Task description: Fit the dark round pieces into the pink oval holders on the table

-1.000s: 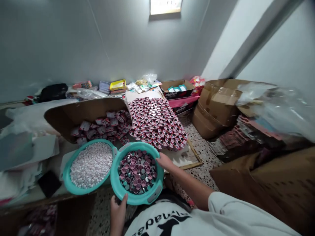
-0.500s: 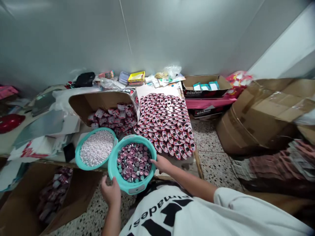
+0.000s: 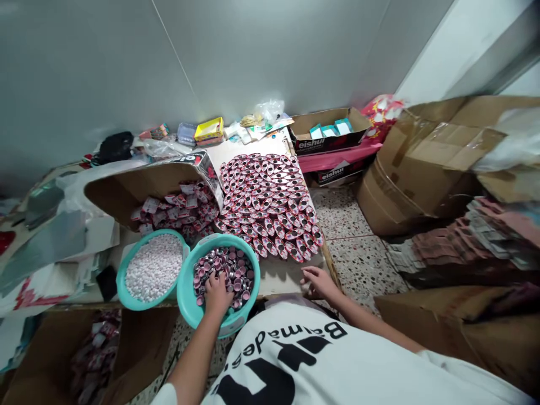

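My left hand (image 3: 217, 295) reaches down into a turquoise plastic basin (image 3: 188, 315), its fingers apart and touching small round metal caps with pink insides (image 3: 240, 273). Over the table's front edge, my right hand (image 3: 319, 282) hovers with fingers loosely bent and apart, nothing seen in them. Just beyond it, many pink-and-white pointed oval packages with dark round centres (image 3: 270, 197) stand in close rows. Left of the caps, a second turquoise basin (image 3: 122, 281) holds small white pieces (image 3: 154, 267). Behind the basins lies a tipped cardboard box (image 3: 113, 188) with pink-and-white packets (image 3: 177, 211) spilling out.
An open box with blue-and-white packs (image 3: 307, 143) sits at the table's back right. Large cardboard cartons (image 3: 405, 174) and stacked pink and grey bundles (image 3: 447, 236) fill the floor on the right. Clear sheets and papers (image 3: 63, 236) cover the table's left. Below stands another open carton (image 3: 50, 349).
My right hand has let go of the cap basin's rim and moved right. My left hand has gone from beside that basin into the caps. The view has shifted right.
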A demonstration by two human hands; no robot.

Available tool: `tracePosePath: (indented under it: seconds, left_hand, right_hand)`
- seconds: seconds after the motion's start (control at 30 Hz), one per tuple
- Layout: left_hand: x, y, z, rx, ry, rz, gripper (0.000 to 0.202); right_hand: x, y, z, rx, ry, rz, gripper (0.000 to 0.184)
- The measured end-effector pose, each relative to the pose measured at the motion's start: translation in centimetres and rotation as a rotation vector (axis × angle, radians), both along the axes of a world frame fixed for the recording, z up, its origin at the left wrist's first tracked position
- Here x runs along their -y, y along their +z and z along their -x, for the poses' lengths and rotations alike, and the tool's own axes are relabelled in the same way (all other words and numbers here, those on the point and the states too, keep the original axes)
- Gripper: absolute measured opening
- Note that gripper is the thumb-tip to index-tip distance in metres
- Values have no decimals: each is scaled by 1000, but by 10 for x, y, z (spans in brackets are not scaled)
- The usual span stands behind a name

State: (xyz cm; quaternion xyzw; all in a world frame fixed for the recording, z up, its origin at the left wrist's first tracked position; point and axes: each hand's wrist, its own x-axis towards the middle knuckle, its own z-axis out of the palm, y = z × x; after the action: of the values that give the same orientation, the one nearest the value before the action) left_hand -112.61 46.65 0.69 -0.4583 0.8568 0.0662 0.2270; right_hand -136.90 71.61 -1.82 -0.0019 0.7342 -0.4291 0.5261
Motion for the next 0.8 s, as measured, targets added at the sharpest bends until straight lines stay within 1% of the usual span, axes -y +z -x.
tracePosePath:
  seconds: [0.03, 0.07, 0.1, 0.13, 0.2, 0.27, 0.3, 0.37, 0.43, 0.47, 0.53, 0.57, 0.63, 0.67, 0.73, 0.8]
  left_hand:
    - [2, 2, 0, 3, -13, 6, 60]
    - [4, 3, 1, 6, -23, 3, 53]
    - [7, 5, 2, 5, -33, -13, 47]
    - [10, 6, 2, -7, -39, -40, 41]
    - [19, 8, 2, -77, -27, -116, 30]
    - [29, 8, -1, -209, 38, -216, 21]
    - [34, 9, -3, -293, 89, -280, 21]
    - [42, 11, -11, -467, 200, -398, 24]
    - [47, 17, -22, -594, 281, -464, 24]
    - [48, 20, -29, -626, 307, -479, 21]
    - [47, 27, -40, -649, 339, -508, 16]
    - [46, 29, -44, -660, 350, -527, 13]
    - [45, 30, -48, -721, 339, -569, 11]
    - [45, 29, -47, -771, 311, -581, 10]
    - [44, 26, -43, -864, 230, -606, 8]
    - [40, 23, -37, -883, 173, -629, 7]
  right_hand:
    - [-3, -1, -6, -17, -30, 31, 32]
    - [-3, -1, -13, -53, -28, 68, 34]
    - [-1, 2, -20, -118, 12, 107, 35]
    - [5, 7, -27, -210, 82, 148, 35]
    - [28, 21, -42, -404, 311, 259, 33]
    - [62, 38, -54, -556, 587, 403, 32]
    - [83, 46, -60, -610, 707, 459, 33]
    - [126, 55, -70, -703, 880, 499, 35]
    - [165, 55, -83, -800, 999, 461, 35]
    - [181, 53, -90, -836, 1058, 424, 39]
    - [205, 44, -107, -869, 1163, 320, 54]
    - [212, 39, -115, -880, 1204, 257, 57]
    - [218, 29, -129, -924, 1240, 159, 49]
    - [218, 25, -133, -959, 1242, 129, 44]
    - [210, 20, -135, -1011, 1238, 83, 37]
    - [198, 21, -131, -990, 1230, 15, 32]
